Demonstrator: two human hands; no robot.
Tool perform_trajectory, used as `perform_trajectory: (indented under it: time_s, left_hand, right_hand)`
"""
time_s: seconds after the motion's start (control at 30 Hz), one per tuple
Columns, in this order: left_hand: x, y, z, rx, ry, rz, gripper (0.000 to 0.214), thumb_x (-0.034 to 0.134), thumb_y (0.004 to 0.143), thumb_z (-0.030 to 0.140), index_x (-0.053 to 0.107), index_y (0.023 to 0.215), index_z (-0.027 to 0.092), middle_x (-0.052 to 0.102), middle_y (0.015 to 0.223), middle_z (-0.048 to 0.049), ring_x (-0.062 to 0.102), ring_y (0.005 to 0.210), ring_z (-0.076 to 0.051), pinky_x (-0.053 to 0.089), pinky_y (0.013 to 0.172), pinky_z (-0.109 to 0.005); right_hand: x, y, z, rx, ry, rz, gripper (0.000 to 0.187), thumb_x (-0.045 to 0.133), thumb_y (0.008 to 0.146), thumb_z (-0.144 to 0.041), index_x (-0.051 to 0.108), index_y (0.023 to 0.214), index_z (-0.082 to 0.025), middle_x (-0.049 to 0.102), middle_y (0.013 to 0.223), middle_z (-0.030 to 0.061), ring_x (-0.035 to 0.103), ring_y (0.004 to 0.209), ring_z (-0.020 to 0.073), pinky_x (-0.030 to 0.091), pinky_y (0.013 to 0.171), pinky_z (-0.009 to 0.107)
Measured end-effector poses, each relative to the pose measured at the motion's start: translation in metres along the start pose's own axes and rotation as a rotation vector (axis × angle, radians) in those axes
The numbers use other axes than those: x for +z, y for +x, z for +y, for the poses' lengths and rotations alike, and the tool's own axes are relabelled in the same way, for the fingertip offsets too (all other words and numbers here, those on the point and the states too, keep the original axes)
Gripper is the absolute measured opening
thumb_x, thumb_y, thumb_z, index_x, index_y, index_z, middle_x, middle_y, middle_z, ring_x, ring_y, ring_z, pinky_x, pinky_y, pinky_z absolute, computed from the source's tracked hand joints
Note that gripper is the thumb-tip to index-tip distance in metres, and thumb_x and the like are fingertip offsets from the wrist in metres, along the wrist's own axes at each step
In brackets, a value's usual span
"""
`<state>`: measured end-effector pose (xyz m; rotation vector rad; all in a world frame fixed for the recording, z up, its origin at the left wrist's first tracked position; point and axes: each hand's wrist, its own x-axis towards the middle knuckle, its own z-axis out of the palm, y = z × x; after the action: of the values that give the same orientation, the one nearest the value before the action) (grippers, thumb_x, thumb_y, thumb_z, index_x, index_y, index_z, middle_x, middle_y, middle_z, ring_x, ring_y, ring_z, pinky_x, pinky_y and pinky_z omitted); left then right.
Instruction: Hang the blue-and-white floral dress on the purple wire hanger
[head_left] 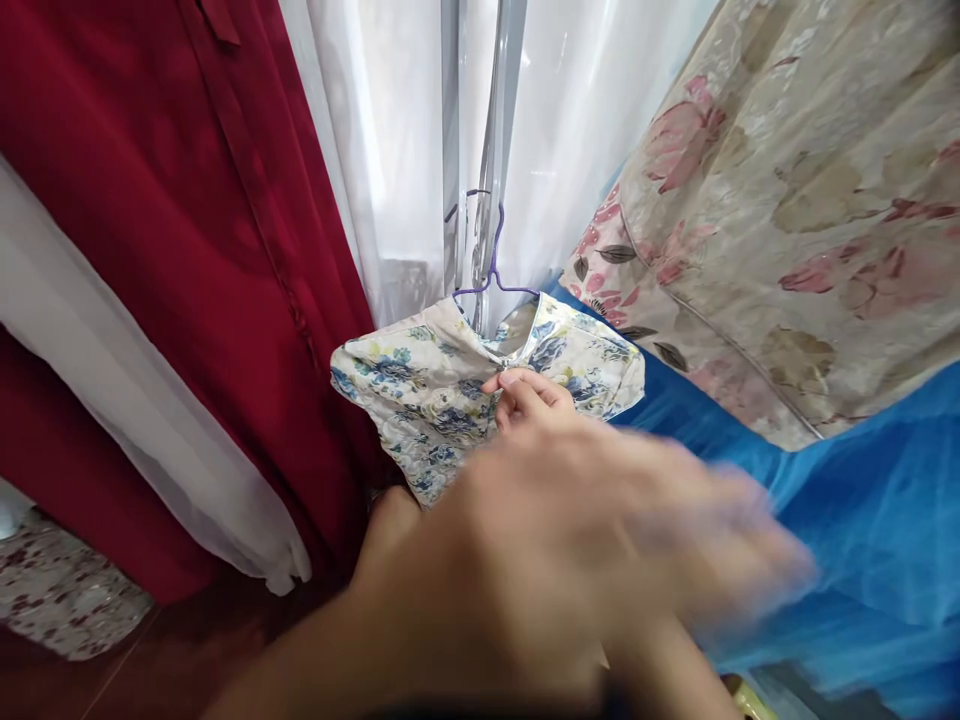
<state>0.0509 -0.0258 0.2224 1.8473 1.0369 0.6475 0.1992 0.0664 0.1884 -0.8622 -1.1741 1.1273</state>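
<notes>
A white floral top (pixel 442 400) with blue and green flowers is on a purple wire hanger (pixel 496 245), in front of the white curtain. At its neckline my right hand (pixel 536 398) is closed, thumb and fingers pinching the fabric edge. My left hand (pixel 600 520) crosses in front of it, close to the camera, over the lower part of the top. Motion smears its fingers, which point to the right, so their grip cannot be made out. The left arm covers most of my right forearm.
A red curtain (pixel 150 200) with a white sheer strip (pixel 150 400) hangs at left. White curtains (pixel 585 120) and grey metal bars (pixel 510 90) stand behind the hanger. Floral cloth (pixel 810 220) hangs at right above blue fabric (pixel 862 520). Patterned cloth (pixel 60 590) lies at lower left.
</notes>
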Motion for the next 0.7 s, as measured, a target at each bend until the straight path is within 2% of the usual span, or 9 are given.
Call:
perform_trajectory:
  time_s: [0.03, 0.1, 0.17, 0.2, 0.3, 0.4, 0.5, 0.6, 0.7]
  left_hand:
    - [-0.017, 0.023, 0.003, 0.096, 0.021, 0.076, 0.042, 0.034, 0.096, 0.023, 0.071, 0.079, 0.017, 0.074, 0.118, -0.0014, 0.066, 0.124, -0.026, 0.058, 0.078, -0.043]
    - [-0.047, 0.068, 0.002, 0.517, 0.209, 0.375, 0.022, 0.055, 0.092, 0.015, 0.076, 0.097, 0.015, 0.073, 0.122, -0.0078, 0.067, 0.122, -0.030, 0.058, 0.092, -0.050]
    - [-0.066, 0.098, -0.006, 0.723, 0.447, 0.429, 0.020, 0.060, 0.093, 0.012, 0.074, 0.107, 0.017, 0.075, 0.115, -0.0085, 0.068, 0.115, -0.027, 0.055, 0.098, -0.050]
    - [-0.070, 0.107, -0.011, 0.764, 0.531, 0.437, 0.018, 0.060, 0.094, 0.012, 0.073, 0.106, 0.017, 0.075, 0.109, -0.0079, 0.068, 0.108, -0.024, 0.055, 0.096, -0.045]
    - [-0.067, 0.115, -0.020, 0.785, 0.615, 0.511, 0.012, 0.057, 0.098, 0.014, 0.068, 0.094, 0.016, 0.070, 0.088, -0.0044, 0.065, 0.083, -0.017, 0.053, 0.078, -0.031]
    - [-0.070, 0.115, -0.017, 0.819, 0.579, 0.657, 0.009, 0.058, 0.098, 0.016, 0.065, 0.092, 0.017, 0.067, 0.085, -0.0025, 0.063, 0.077, -0.014, 0.050, 0.072, -0.027]
    - [-0.100, 0.118, -0.025, 0.783, 0.394, 0.885, 0.009, 0.059, 0.099, 0.023, 0.066, 0.096, 0.018, 0.068, 0.088, -0.0027, 0.064, 0.078, -0.013, 0.051, 0.072, -0.024]
    - [-0.146, 0.122, -0.064, 0.681, 0.135, 1.117, 0.017, 0.061, 0.097, 0.032, 0.066, 0.097, 0.016, 0.066, 0.085, -0.0028, 0.064, 0.074, -0.013, 0.051, 0.068, -0.023]
    - [-0.171, 0.122, -0.129, 0.531, -0.057, 1.249, 0.022, 0.066, 0.090, 0.036, 0.065, 0.093, 0.014, 0.065, 0.082, -0.0024, 0.063, 0.074, -0.013, 0.050, 0.070, -0.023]
  right_hand:
    - [-0.001, -0.001, -0.001, -0.008, 0.005, 0.000, 0.024, 0.063, 0.089, -0.043, 0.070, 0.075, -0.025, 0.054, 0.047, -0.0031, 0.037, 0.042, 0.0117, 0.030, 0.044, 0.028]
    - [-0.001, -0.001, -0.005, -0.045, 0.010, -0.001, 0.025, 0.062, 0.090, -0.041, 0.069, 0.074, -0.024, 0.054, 0.047, -0.0036, 0.038, 0.043, 0.0112, 0.031, 0.045, 0.027]
    - [-0.001, 0.001, -0.008, -0.086, -0.006, -0.006, 0.025, 0.062, 0.090, -0.040, 0.068, 0.075, -0.021, 0.053, 0.047, -0.0044, 0.039, 0.043, 0.0100, 0.029, 0.046, 0.026]
    - [-0.001, 0.003, -0.008, -0.104, -0.021, -0.007, 0.025, 0.062, 0.090, -0.040, 0.067, 0.074, -0.020, 0.052, 0.046, -0.0048, 0.038, 0.042, 0.0095, 0.028, 0.045, 0.025]
    - [0.000, 0.017, -0.004, -0.147, -0.086, 0.026, 0.028, 0.064, 0.086, -0.040, 0.062, 0.068, -0.019, 0.045, 0.045, -0.0066, 0.035, 0.043, 0.0087, 0.024, 0.046, 0.025]
    - [-0.003, 0.031, 0.010, -0.119, -0.159, 0.042, 0.028, 0.063, 0.082, -0.040, 0.061, 0.064, -0.018, 0.039, 0.045, -0.0072, 0.031, 0.044, 0.0085, 0.020, 0.047, 0.026]
    - [-0.007, 0.033, 0.025, -0.018, -0.187, -0.007, 0.028, 0.062, 0.078, -0.039, 0.061, 0.058, -0.018, 0.037, 0.044, -0.0068, 0.029, 0.043, 0.0083, 0.017, 0.046, 0.027]
    - [-0.007, 0.019, 0.033, 0.034, -0.144, -0.056, 0.029, 0.061, 0.077, -0.038, 0.058, 0.055, -0.018, 0.035, 0.043, -0.0070, 0.027, 0.043, 0.0077, 0.015, 0.047, 0.026]
    - [0.000, 0.003, 0.035, 0.052, -0.113, -0.098, 0.029, 0.059, 0.078, -0.036, 0.058, 0.056, -0.017, 0.037, 0.045, -0.0065, 0.027, 0.044, 0.0072, 0.016, 0.047, 0.025]
